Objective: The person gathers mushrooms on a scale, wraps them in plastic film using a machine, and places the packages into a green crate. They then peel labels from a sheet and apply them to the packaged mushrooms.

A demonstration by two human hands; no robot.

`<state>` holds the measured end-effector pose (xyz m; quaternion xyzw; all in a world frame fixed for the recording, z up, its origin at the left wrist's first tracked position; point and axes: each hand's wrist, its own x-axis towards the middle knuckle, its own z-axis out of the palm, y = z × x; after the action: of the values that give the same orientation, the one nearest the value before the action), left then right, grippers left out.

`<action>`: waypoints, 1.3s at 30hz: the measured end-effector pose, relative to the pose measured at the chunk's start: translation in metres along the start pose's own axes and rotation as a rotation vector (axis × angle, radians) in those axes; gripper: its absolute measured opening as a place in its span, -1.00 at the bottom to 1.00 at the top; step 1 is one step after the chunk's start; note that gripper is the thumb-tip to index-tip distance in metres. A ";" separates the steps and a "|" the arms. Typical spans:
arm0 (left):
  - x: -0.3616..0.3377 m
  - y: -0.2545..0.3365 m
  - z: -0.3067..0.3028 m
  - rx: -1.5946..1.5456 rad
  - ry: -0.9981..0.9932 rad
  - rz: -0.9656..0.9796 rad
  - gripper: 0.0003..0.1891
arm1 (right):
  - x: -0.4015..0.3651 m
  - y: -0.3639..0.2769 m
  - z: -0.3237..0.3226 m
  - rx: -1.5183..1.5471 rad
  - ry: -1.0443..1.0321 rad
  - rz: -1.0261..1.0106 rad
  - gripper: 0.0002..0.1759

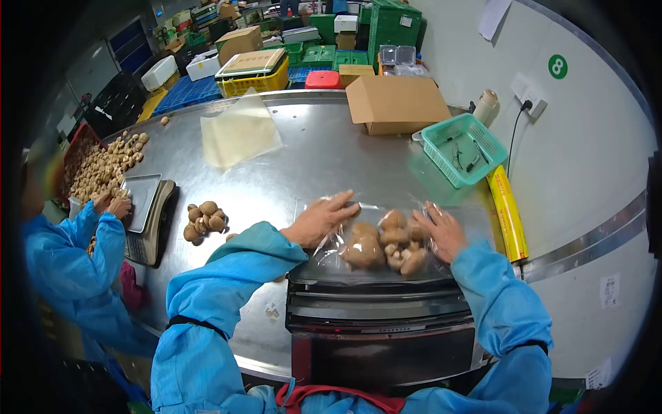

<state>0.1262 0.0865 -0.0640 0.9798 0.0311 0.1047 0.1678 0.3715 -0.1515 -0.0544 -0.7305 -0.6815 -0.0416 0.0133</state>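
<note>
Brown mushrooms point(363, 247) lie inside a clear plastic bag point(452, 269) on the near right part of the metal table, beside the black machine point(379, 310). My left hand point(323, 219) rests on the bag's left side, palm down with its fingers stretched out. On the right side, my right hand point(441, 231) touches the plastic close to the mushrooms, its fingers apart. A small pile of mushrooms point(205, 221) sits on the table to the left of my left arm.
A co-worker point(72, 255) stands at the left by a scale point(148, 207) and a large mushroom heap point(103, 165). Further back are plastic sheets point(240, 131), a cardboard box point(400, 103) and a green basket point(463, 148). A yellow roll point(507, 214) lies at the right.
</note>
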 end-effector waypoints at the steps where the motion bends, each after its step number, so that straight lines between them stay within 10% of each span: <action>1: -0.006 0.003 0.005 -0.077 0.017 0.040 -0.57 | -0.009 -0.003 -0.002 0.009 -0.011 -0.014 -0.36; 3: -0.019 0.019 0.007 -0.297 0.079 0.055 -0.61 | -0.024 -0.010 0.001 0.008 -0.014 -0.036 -0.43; 5: -0.033 0.043 0.004 -0.789 0.089 -0.206 -0.62 | -0.037 -0.017 0.011 1.224 0.020 0.301 -0.58; 8: -0.056 0.081 -0.003 -1.276 -0.043 -0.617 -0.65 | -0.054 -0.052 -0.045 1.822 -0.153 0.659 -0.61; 12: -0.084 0.146 -0.046 -1.660 -0.107 -1.112 -0.70 | -0.098 -0.083 -0.093 1.860 -0.196 0.626 -0.59; 16: -0.163 0.184 0.027 -1.853 -0.279 -1.430 -0.58 | -0.181 -0.128 -0.030 2.084 -0.367 1.025 -0.59; 24: -0.209 0.212 0.046 -2.016 0.276 -1.067 -0.62 | -0.229 -0.150 -0.001 2.505 0.082 0.970 -0.59; 29: -0.211 0.230 0.068 -1.421 0.374 -1.048 -0.71 | -0.221 -0.188 0.016 1.366 0.387 0.917 -0.77; 39: -0.239 0.205 0.043 -1.258 0.380 -0.880 -0.79 | -0.279 -0.263 -0.019 1.788 0.747 1.313 -0.69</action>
<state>-0.0928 -0.1432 -0.0817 0.5640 0.3786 0.1920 0.7083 0.0897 -0.4120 -0.0673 -0.6151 0.0864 0.2554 0.7409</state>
